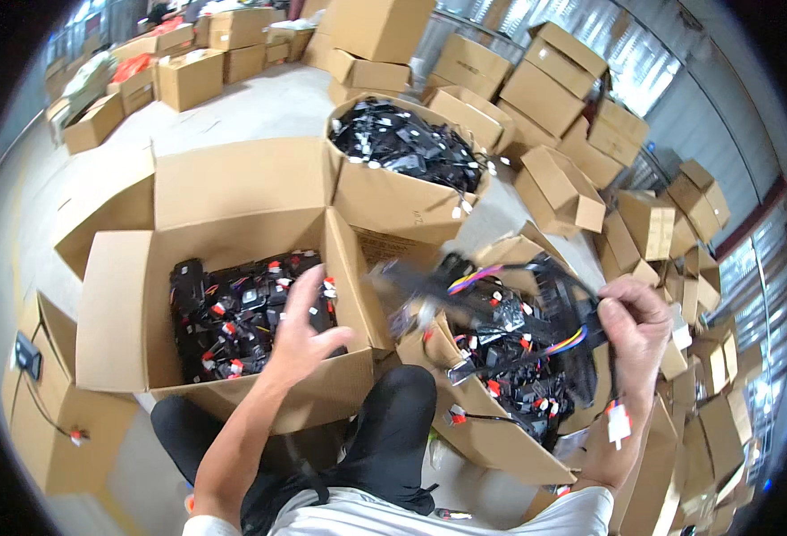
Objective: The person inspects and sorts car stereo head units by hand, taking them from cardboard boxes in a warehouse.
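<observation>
My right hand is closed, thumb against the fingers, around a tangled bundle of black cables. Some purple, orange and yellow wires show in it, and the bundle's far left end is smeared by motion. A white connector dangles by the right wrist. Beneath the bundle stands an open carton of black parts with red and white connectors. My left hand holds nothing, its fingers apart, above the near right side of a larger open carton. Small black boxes with cables fill that carton's bottom.
Behind them another carton is heaped with black cabled parts. At the left, a small black device with a cable lies on a carton. Cartons are stacked along the right wall, others at the far left.
</observation>
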A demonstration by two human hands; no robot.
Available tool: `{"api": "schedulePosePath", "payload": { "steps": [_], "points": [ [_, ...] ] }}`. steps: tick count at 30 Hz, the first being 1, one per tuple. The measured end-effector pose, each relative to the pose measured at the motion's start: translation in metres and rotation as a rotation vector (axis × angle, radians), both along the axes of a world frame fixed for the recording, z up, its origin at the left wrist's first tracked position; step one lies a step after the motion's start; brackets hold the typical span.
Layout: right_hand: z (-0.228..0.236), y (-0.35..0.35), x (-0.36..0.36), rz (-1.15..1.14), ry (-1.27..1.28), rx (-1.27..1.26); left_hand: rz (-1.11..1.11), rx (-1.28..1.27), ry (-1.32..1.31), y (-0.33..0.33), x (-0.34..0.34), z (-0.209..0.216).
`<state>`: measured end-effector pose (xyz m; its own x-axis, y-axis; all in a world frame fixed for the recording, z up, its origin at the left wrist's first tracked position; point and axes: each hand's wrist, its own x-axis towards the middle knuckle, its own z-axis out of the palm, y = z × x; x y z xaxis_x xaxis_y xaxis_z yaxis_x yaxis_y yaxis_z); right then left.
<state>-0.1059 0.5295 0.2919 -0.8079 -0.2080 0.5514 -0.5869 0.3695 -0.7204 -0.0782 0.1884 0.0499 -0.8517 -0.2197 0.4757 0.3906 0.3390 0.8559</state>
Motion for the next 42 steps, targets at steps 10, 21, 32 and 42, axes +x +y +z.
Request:
{"api": "schedulePosePath", "payload": {
  "steps": [10, 21, 32, 42],
  "points": [
    [-0.052, -0.067, -0.019, 0.338, -0.467, 0.019, -0.223, 1.161, -0.064, -0.02, 0.068, 0.018],
    [-0.072, -0.131, -0.016, 0.328, 0.837, 0.619, 0.413, -0.121, -0.073, -0.109, 0.125, 0.032],
    [-0.112, -0.212, 0.036, 1.26, 1.324, 0.571, -0.204, 0.742, -0.706, -0.078, 0.129, 0.032],
    [-0.135, -0.222, 0.045, 1.41, 1.216, 0.522, -0.507, 0.822, -0.742, -0.078, 0.143, 0.023]
  ]
}}
